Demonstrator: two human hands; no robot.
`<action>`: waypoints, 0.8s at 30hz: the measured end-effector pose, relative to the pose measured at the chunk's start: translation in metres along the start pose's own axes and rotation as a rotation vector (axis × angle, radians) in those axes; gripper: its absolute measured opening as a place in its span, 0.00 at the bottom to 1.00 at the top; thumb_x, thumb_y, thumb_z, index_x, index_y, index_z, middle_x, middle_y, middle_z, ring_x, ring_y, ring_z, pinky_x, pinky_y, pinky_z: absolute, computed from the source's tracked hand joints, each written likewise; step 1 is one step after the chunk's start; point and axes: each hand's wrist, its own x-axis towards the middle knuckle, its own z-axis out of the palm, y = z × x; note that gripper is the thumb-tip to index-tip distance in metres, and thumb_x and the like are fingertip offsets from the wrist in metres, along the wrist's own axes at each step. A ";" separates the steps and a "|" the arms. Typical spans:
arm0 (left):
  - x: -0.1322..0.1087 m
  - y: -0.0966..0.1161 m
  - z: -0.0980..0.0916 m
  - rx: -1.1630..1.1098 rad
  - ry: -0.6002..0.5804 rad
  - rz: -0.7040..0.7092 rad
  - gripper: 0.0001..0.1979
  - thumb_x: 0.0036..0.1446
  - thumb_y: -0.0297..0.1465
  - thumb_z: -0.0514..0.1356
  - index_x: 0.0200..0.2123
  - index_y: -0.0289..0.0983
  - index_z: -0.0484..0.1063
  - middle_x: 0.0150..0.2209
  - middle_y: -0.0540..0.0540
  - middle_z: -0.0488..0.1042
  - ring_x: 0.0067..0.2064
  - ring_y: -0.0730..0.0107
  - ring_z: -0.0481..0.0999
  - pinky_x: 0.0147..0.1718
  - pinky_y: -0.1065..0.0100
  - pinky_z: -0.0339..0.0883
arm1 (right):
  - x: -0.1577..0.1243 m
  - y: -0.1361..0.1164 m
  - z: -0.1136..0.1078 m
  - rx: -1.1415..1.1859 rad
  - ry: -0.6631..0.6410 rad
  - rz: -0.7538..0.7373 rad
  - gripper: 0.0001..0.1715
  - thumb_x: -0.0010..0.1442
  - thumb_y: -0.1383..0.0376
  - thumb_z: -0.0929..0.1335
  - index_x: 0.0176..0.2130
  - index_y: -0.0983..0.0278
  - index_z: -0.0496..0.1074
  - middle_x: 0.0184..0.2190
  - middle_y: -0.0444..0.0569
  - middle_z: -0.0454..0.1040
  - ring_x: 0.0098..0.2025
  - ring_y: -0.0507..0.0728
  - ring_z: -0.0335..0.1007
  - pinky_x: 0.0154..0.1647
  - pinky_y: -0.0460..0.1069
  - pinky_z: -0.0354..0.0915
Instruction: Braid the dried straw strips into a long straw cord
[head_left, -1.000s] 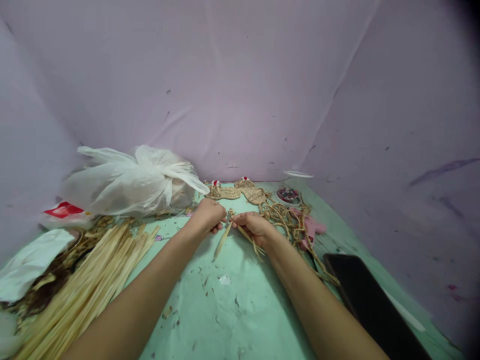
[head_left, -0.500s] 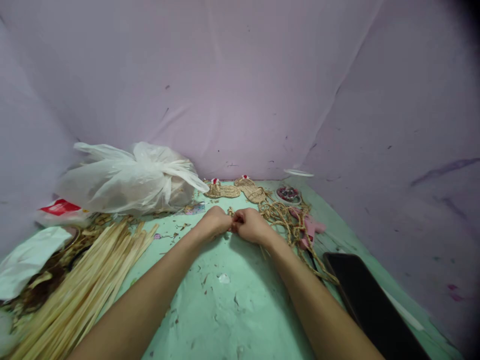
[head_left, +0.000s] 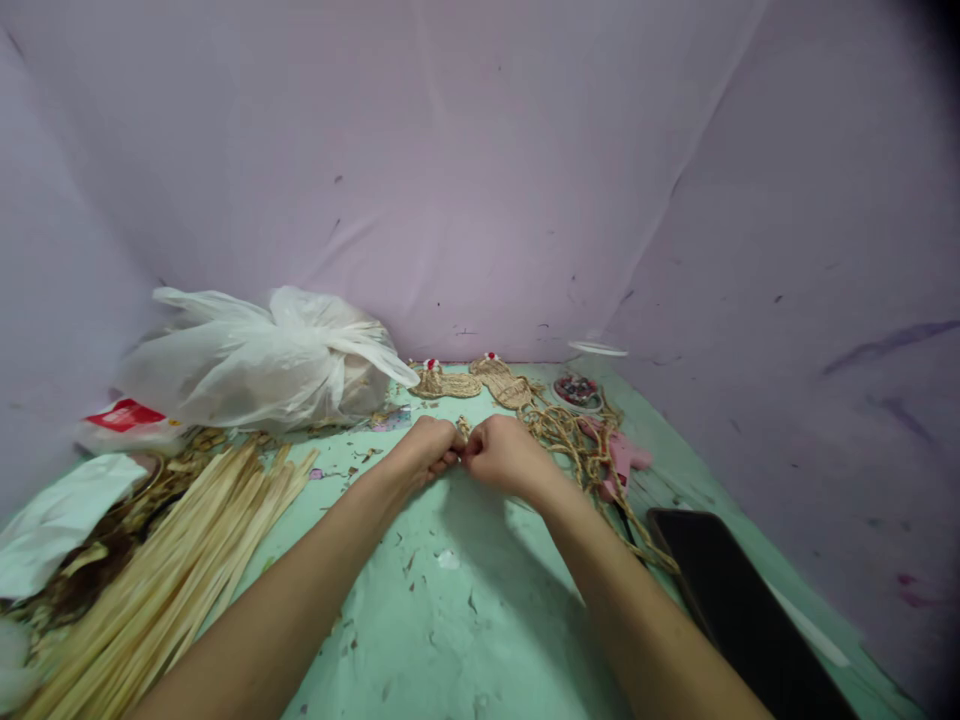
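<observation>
My left hand (head_left: 431, 446) and my right hand (head_left: 499, 452) meet over the middle of the green surface, fingers curled and thumbs close together. Between them a small bit of beige straw braid (head_left: 463, 428) pokes up, pinched by both hands. Most of it is hidden behind the fingers. Beyond the hands lie two small woven straw slippers, the left slipper (head_left: 454, 384) and the right slipper (head_left: 508, 386), with red-and-white trim. Close to my right wrist a tangle of braided straw cord (head_left: 566, 432) runs toward the front right.
At left lie a bundle of pale straw strips (head_left: 172, 570), a white plastic bag (head_left: 300, 365) and a white sheet (head_left: 71, 520). On the right are a pink glue gun (head_left: 621, 458), a tub of beads (head_left: 577, 390) and a black phone-like slab (head_left: 739, 600). Purple walls (head_left: 495, 180) enclose the surface.
My right hand has turned so its back shows more and its finger opening is hidden. My left hand's curled fingers show more. Both hands stay together at the braid.
</observation>
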 end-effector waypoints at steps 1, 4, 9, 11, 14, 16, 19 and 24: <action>0.000 0.000 -0.002 0.002 -0.003 -0.007 0.10 0.35 0.25 0.53 0.11 0.37 0.52 0.08 0.56 0.48 0.11 0.83 0.45 0.12 0.74 0.36 | -0.002 -0.002 0.001 -0.021 0.033 -0.022 0.06 0.39 0.69 0.64 0.20 0.66 0.72 0.16 0.47 0.66 0.20 0.50 0.58 0.19 0.44 0.47; 0.003 -0.004 -0.009 0.031 -0.048 0.008 0.10 0.35 0.26 0.53 0.11 0.37 0.52 0.08 0.56 0.47 0.10 0.83 0.45 0.12 0.74 0.34 | -0.002 -0.003 0.000 0.006 0.014 -0.082 0.06 0.40 0.69 0.65 0.20 0.65 0.73 0.15 0.45 0.65 0.19 0.49 0.57 0.19 0.44 0.47; 0.012 -0.009 -0.019 -0.076 -0.268 0.107 0.10 0.34 0.27 0.55 0.13 0.37 0.52 0.10 0.59 0.46 0.12 0.86 0.40 0.11 0.76 0.31 | 0.011 0.012 -0.017 0.209 0.194 0.054 0.12 0.48 0.62 0.63 0.23 0.66 0.73 0.16 0.44 0.66 0.19 0.48 0.57 0.19 0.43 0.49; 0.013 -0.009 -0.020 -0.087 -0.303 0.094 0.10 0.34 0.26 0.54 0.13 0.37 0.51 0.10 0.59 0.45 0.12 0.86 0.40 0.11 0.76 0.31 | 0.016 0.015 -0.015 0.299 0.194 0.150 0.12 0.48 0.64 0.62 0.22 0.68 0.71 0.16 0.45 0.66 0.19 0.48 0.58 0.19 0.42 0.50; 0.013 -0.010 -0.019 -0.071 -0.276 0.114 0.10 0.34 0.25 0.53 0.13 0.37 0.50 0.10 0.59 0.44 0.12 0.85 0.40 0.11 0.76 0.31 | 0.018 0.011 -0.003 0.576 -0.102 0.276 0.12 0.48 0.66 0.62 0.18 0.68 0.66 0.15 0.46 0.66 0.17 0.48 0.60 0.18 0.43 0.54; 0.014 -0.011 -0.019 -0.038 -0.265 0.137 0.09 0.33 0.25 0.52 0.13 0.37 0.51 0.10 0.59 0.45 0.12 0.85 0.40 0.11 0.76 0.32 | 0.017 0.007 0.005 0.729 -0.234 0.314 0.11 0.48 0.68 0.61 0.18 0.68 0.65 0.15 0.45 0.65 0.15 0.48 0.58 0.17 0.43 0.54; 0.015 -0.012 -0.018 0.038 -0.275 0.171 0.06 0.35 0.26 0.53 0.14 0.37 0.55 0.10 0.58 0.47 0.12 0.84 0.42 0.11 0.75 0.34 | 0.016 0.006 0.011 0.748 -0.237 0.305 0.09 0.45 0.70 0.62 0.16 0.67 0.63 0.10 0.41 0.58 0.11 0.45 0.48 0.12 0.43 0.46; 0.007 -0.006 -0.017 0.362 -0.117 0.193 0.05 0.35 0.26 0.54 0.13 0.35 0.60 0.10 0.55 0.54 0.13 0.81 0.50 0.13 0.74 0.43 | 0.017 0.015 0.019 0.685 -0.155 0.318 0.07 0.40 0.71 0.63 0.15 0.65 0.61 0.06 0.37 0.51 0.09 0.45 0.42 0.11 0.44 0.39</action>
